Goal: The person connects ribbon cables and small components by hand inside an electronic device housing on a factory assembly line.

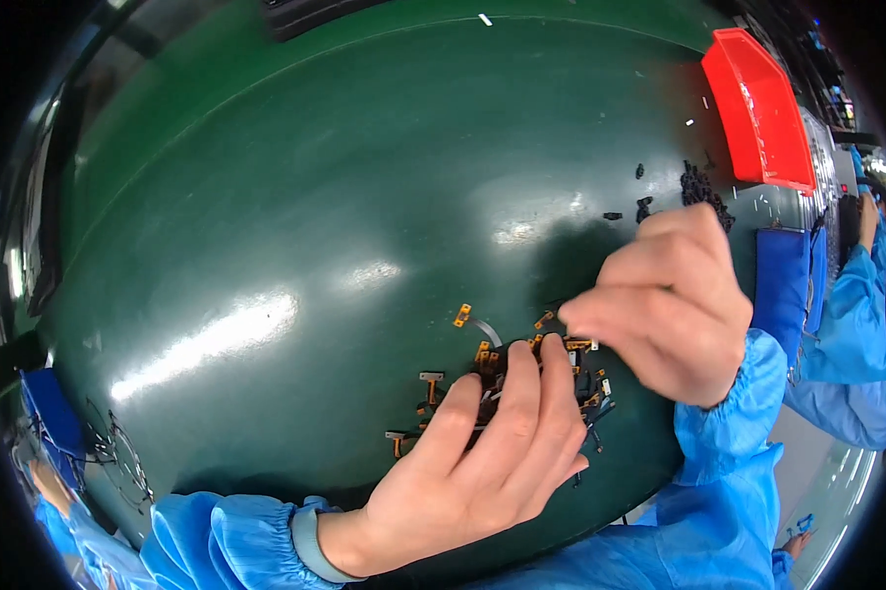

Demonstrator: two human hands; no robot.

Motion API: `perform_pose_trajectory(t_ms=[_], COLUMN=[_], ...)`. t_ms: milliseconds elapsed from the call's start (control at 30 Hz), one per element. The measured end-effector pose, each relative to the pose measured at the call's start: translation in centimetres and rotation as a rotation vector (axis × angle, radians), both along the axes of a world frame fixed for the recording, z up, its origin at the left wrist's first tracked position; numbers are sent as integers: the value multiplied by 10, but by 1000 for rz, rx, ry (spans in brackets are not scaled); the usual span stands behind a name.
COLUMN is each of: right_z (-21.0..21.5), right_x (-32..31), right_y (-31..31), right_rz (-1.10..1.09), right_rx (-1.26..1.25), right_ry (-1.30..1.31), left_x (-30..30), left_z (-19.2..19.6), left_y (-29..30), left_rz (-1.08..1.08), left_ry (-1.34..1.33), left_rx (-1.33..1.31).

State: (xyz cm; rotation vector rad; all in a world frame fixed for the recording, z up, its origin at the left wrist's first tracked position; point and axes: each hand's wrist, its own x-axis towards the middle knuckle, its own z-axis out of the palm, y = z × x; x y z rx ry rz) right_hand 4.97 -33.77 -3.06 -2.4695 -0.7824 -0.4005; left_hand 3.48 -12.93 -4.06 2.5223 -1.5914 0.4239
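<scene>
A pile of small flex cables (489, 357) with orange and black ends lies on the green table near its front edge. My left hand (492, 447) rests over the pile with its fingers spread, hiding much of it. Just to the right, my right hand (669, 300) is closed in a pinch. A small orange-ended flex cable (544, 320) shows right at its fingertips; whether the fingers grip it is not clear. One flex cable (463, 316) with a grey strip sticks out beyond the pile.
Beyond my right hand lies a heap of small black parts (700, 187), with a few loose ones beside it. A red bin (762, 113) stands at the far right, white scraps near it. A blue pad (783, 280) hangs at the right edge; people in blue sleeves (846, 315) are beyond.
</scene>
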Motion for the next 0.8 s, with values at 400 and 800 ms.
perform_pose_trajectory(t_ms=[400, 800], right_z=[-17, 11], right_x=[-6, -28], right_y=[-6, -38], right_rz=[142, -474], right_rx=[-145, 86], right_ry=[-124, 134], left_x=[1, -4], left_z=[-3, 3], left_y=[1, 6], left_rz=[20, 30], left_ry=[3, 109], left_rx=[-25, -27])
